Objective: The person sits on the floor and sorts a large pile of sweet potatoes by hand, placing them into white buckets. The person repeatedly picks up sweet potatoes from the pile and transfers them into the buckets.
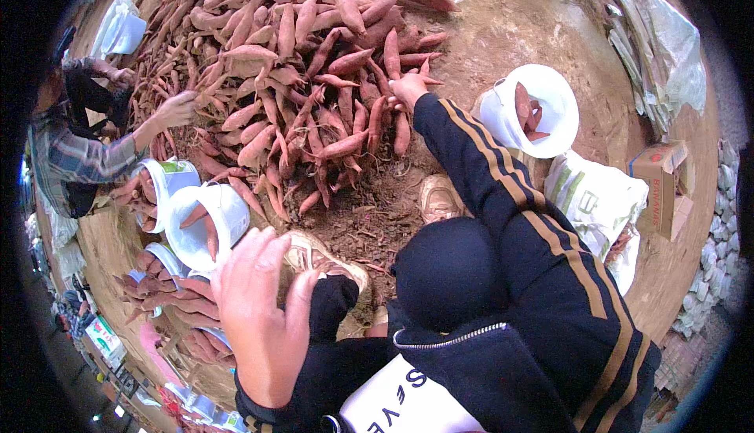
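A large heap of reddish sweet potatoes (pixel 267 64) lies on the ground ahead of me. At the right edge of the heap, my right hand (pixel 408 91) has its fingers curled round a sweet potato, most of which the hand hides. My left hand (pixel 265 303) is raised close in front of me, fingers stretched out and thumb apart, with nothing in it. Just beyond its fingers stands a white bucket (pixel 233 211) with a few sweet potatoes inside. To the right of my right arm, another white bucket (pixel 561 91) also has some sweet potatoes in it.
A co-worker in a plaid sleeve (pixel 94 158) reaches into the heap from the left. More filled buckets (pixel 161 260) crowd the left side. On the right are a white woven sack (pixel 601 193) and a cardboard box (pixel 660 174). My shoes (pixel 326 264) stand at the heap's near edge.
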A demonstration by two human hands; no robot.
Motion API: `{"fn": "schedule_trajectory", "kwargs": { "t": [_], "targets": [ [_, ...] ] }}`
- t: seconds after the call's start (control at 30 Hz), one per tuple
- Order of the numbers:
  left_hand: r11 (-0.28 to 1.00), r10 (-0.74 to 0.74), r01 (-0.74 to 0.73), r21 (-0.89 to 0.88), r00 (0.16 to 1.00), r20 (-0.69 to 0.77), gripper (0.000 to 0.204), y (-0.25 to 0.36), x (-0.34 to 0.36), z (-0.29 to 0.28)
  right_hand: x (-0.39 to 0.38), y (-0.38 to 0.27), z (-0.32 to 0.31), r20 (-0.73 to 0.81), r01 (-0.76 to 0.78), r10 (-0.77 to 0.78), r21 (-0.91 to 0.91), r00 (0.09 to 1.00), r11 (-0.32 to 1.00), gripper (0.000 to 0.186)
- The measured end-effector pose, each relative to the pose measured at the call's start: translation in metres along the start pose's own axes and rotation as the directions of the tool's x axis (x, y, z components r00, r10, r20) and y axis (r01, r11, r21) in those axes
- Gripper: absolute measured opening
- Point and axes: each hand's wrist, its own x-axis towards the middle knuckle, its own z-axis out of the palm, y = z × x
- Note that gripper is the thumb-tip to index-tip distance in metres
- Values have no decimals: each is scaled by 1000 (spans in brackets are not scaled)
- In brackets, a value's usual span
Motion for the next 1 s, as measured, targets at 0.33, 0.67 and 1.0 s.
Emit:
{"fn": "schedule_trajectory", "kwargs": {
  "t": [0.33, 0.67, 1.0],
  "targets": [
    [1000, 8, -9, -17, 997, -71, 44, -10, 11, 5, -94, -6, -26, 484, 249, -324, 215, 813, 944, 20],
    [989, 146, -151, 6, 943, -298, 56, -23, 29, 23, -289, -80, -67, 962, 445, -231, 145, 147, 884, 30],
    [275, 12, 202, -940, 977, 213, 39, -8, 40, 37, -303, -85, -53, 789, 158, -579, 557, 207, 815, 24]
  ]
}}
